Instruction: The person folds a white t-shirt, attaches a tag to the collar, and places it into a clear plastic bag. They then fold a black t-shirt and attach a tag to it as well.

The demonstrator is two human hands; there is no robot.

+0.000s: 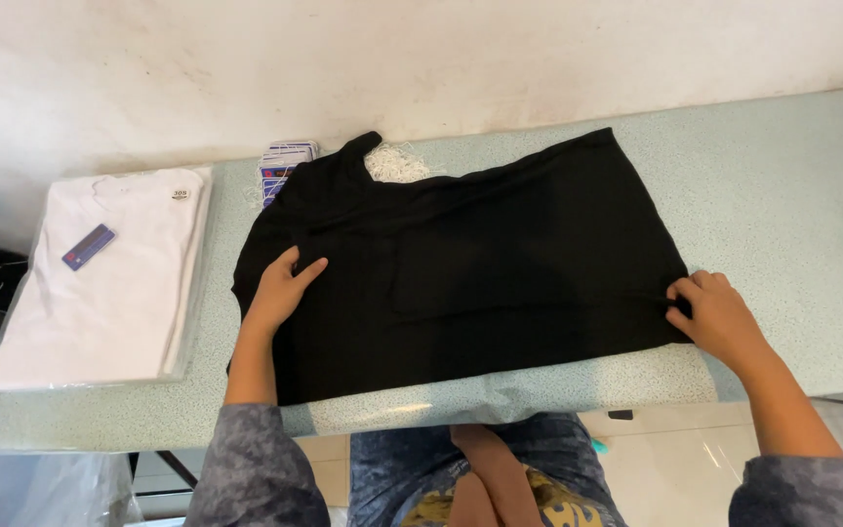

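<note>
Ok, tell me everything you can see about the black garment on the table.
The black garment is plain dark fabric, seemingly a soft knit, lying flat and folded across the speckled pale green table. A faint pocket-like rectangle shows near its middle. The left hand rests flat on its left part; the right hand pinches its right edge. Its upper left corner partly covers a bundle of white strings and lies beside some cards.

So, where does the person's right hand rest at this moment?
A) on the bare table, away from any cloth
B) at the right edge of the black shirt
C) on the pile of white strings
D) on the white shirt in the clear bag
B: the right hand pinches the right edge of the black shirt, while the left hand lies flat on its left part.
</note>
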